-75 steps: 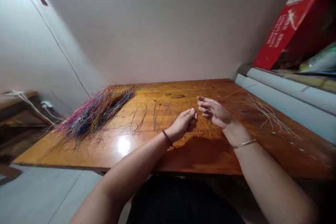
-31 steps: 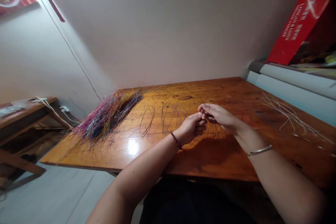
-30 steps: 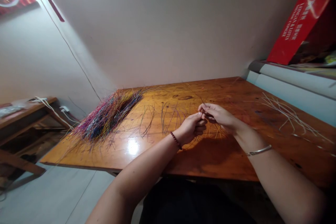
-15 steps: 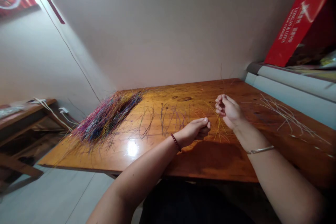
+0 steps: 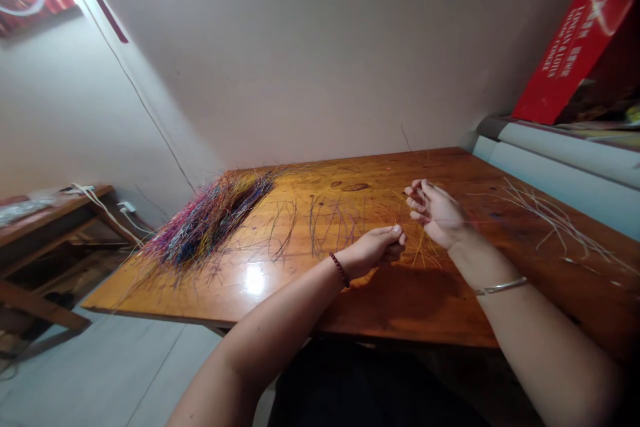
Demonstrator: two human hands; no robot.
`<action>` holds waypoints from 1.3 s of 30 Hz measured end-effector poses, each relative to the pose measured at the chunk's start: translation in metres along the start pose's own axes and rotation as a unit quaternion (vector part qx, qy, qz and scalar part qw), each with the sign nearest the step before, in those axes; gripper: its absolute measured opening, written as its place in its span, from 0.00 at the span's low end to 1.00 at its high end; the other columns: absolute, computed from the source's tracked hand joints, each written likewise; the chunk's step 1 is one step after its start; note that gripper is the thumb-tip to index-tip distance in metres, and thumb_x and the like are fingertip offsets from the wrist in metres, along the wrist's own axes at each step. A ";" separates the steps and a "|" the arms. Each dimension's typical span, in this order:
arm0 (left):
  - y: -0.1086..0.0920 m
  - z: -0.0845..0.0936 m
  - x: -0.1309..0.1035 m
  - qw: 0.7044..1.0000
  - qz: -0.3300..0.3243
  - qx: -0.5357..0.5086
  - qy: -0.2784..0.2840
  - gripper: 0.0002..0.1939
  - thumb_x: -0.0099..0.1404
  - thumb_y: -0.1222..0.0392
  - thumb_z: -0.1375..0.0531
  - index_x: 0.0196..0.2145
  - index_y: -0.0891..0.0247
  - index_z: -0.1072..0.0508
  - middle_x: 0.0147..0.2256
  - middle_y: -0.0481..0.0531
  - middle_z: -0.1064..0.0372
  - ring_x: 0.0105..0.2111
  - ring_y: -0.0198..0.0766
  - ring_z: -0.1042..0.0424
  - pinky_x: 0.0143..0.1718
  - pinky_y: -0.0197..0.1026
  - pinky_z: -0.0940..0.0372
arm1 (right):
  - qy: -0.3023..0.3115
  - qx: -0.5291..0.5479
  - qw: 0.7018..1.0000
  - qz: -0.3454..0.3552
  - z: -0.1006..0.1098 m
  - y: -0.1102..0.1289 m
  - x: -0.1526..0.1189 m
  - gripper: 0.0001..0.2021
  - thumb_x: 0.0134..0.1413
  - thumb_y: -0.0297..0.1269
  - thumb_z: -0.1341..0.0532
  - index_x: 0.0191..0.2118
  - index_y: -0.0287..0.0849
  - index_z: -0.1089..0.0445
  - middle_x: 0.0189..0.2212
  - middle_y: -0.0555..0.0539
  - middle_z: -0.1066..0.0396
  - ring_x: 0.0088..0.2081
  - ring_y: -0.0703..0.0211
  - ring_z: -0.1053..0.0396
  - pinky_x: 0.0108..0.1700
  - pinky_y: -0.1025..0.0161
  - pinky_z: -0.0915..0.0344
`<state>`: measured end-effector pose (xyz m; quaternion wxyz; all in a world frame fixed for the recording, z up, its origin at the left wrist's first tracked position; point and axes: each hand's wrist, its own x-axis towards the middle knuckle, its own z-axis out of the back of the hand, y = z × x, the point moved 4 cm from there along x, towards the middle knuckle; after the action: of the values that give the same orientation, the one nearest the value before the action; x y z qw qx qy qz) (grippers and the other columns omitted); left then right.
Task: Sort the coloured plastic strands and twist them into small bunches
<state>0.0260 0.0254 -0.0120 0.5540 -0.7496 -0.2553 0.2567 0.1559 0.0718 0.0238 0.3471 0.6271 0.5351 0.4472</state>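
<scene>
- The yellow strands (image 5: 421, 250) lay loosely crossed on the table (image 5: 390, 313), just below the right hand (image 5: 440, 215).
- Being so thin and loose, they could have been snagged or scattered by a low sweep of that hand; a wider one might have mixed in the dark strands (image 5: 312, 227) nearby.
- The right hand was loosely curled, gaps showing between its fingers; whether its fingertips pinched anything could not be told.
- The left hand (image 5: 374, 249) was closed, thumb pressed along the forefinger; if it held a strand, none could be made out.
- Farther left lay the multicoloured bundle (image 5: 215, 220); pale strands (image 5: 545, 210) lay to the right.
</scene>
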 end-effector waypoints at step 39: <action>-0.010 0.037 0.003 0.977 -0.110 -0.021 -0.180 0.16 0.64 0.46 0.49 0.29 0.62 0.42 0.19 0.39 0.61 0.15 0.26 0.62 0.16 0.31 0.67 | -0.069 0.080 0.987 0.117 0.059 0.051 -0.005 0.13 0.59 0.33 0.49 0.23 0.45 0.48 0.21 0.55 0.65 0.20 0.65 0.68 0.25 0.57 0.67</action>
<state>0.0024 0.0559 -0.0123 0.5077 -0.6698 -0.4376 0.3194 0.2293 0.0602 0.0481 0.2768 0.7407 0.4668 0.3960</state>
